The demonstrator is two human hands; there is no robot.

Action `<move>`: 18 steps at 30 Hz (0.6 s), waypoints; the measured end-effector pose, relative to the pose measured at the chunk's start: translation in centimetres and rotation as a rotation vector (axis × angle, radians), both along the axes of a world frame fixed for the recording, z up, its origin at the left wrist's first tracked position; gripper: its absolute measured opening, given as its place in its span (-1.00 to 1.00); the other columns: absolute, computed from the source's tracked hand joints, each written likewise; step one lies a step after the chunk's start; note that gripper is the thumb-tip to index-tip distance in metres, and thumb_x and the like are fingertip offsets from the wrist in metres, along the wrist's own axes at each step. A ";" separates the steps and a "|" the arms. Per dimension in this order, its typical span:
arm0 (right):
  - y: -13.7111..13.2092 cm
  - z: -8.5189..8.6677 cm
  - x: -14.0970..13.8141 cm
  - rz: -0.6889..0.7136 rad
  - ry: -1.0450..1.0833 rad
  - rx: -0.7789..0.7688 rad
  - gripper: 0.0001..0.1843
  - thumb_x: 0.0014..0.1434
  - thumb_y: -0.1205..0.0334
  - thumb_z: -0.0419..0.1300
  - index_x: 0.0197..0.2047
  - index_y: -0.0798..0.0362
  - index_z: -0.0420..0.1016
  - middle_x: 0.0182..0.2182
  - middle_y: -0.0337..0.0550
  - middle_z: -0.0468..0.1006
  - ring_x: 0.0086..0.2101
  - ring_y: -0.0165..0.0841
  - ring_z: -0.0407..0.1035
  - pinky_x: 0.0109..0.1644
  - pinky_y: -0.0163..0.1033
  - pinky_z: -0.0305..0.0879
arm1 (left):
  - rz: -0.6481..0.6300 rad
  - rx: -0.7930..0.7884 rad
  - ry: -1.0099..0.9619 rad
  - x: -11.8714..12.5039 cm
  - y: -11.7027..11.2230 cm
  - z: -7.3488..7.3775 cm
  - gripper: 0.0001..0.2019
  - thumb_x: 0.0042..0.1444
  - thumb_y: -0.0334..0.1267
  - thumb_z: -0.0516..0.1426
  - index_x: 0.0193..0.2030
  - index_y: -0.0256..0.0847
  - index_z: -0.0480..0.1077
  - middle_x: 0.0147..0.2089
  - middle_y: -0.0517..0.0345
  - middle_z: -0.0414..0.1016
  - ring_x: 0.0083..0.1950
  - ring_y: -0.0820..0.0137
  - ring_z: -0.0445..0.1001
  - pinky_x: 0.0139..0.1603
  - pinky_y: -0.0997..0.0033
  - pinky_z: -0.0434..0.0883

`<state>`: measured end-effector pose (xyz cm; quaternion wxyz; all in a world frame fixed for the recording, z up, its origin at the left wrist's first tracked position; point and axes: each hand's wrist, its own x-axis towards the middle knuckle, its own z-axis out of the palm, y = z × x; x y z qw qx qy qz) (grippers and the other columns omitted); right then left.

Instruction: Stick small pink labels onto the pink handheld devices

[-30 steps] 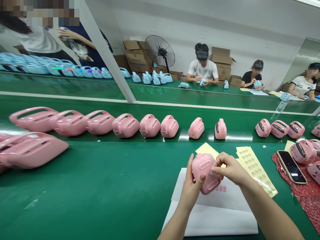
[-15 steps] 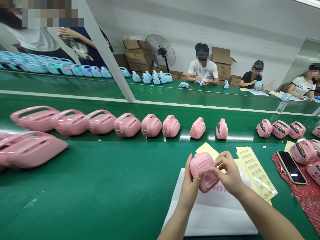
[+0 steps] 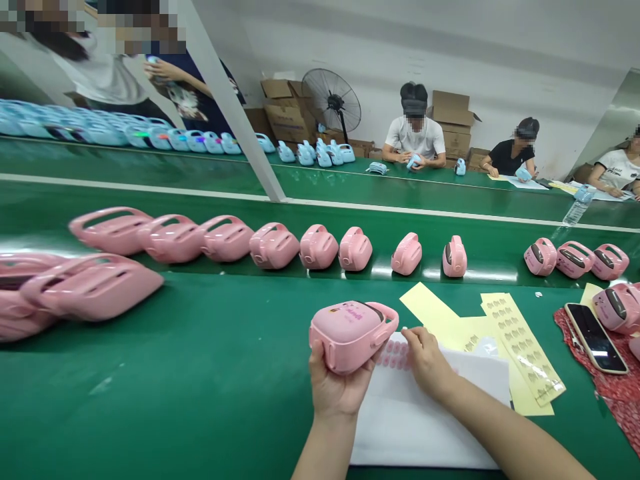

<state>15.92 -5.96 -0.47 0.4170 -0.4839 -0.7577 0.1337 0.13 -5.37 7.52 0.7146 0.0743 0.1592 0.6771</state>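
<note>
the pink case [image 3: 345, 343] is held above the green table [image 3: 215, 387], at the left edge of the white sheet [image 3: 425, 427]; it may slip or tip if the left hand [image 3: 337, 390] loosens, since support is seen only from below and the near side, and the shell looks smooth; the handle [image 3: 394, 320] could knock the right hand [image 3: 425, 357] if the case is turned sharply, as both are close; the yellow sheets [image 3: 523, 347] could shift if the right forearm brushes them; the left hand grips the case palm up, thumb along its near left corner; the right hand is bent beside the pink stickers [image 3: 396, 357], thumb and fingertips drawn together; whether they pinch anything cannot be told.
</note>
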 end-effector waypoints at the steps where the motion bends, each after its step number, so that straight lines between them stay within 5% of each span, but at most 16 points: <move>1: -0.1 -0.3 0.0 0.012 0.012 0.018 -0.44 0.07 0.54 -0.08 0.11 -0.04 0.25 -0.16 0.00 0.37 -0.18 -0.21 0.35 -0.11 -0.01 0.36 | 0.010 0.003 -0.039 -0.1 0.1 -0.4 -0.48 -0.08 -0.12 0.20 0.09 0.02 0.28 -0.01 0.06 0.50 0.01 0.05 0.43 -0.14 0.00 0.48; 5: -0.8 0.3 0.6 0.030 0.078 0.053 -0.48 0.13 0.47 -0.07 0.14 -0.10 0.19 -0.23 -0.07 0.34 -0.32 -0.31 0.37 -0.18 -0.11 0.41 | 0.047 -0.027 -0.149 0.2 0.1 -1.4 -0.44 -0.05 -0.04 0.15 0.14 -0.05 0.22 -0.02 -0.01 0.50 -0.02 0.08 0.47 -0.11 0.08 0.47; 12: -0.7 3.3 1.2 -0.069 0.145 0.098 -0.43 0.10 0.46 0.02 0.16 -0.12 0.09 -0.26 -0.10 0.35 -0.31 -0.26 0.39 -0.12 0.04 0.36 | 0.055 -0.107 -0.154 1.6 -0.5 -1.0 -0.41 -0.09 -0.07 0.13 0.13 -0.14 0.22 -0.13 -0.03 0.55 -0.10 0.09 0.51 -0.17 0.15 0.50; 18: -0.7 0.8 1.9 0.000 -0.088 0.036 -0.18 -0.03 0.58 0.00 0.28 -0.11 -0.02 -0.17 -0.02 0.38 -0.18 -0.18 0.36 -0.05 0.11 0.32 | 0.110 -0.089 -0.138 1.6 -0.5 -0.6 -0.51 -0.10 -0.02 0.14 0.01 -0.11 0.32 -0.14 0.04 0.55 -0.10 0.16 0.51 -0.14 0.19 0.50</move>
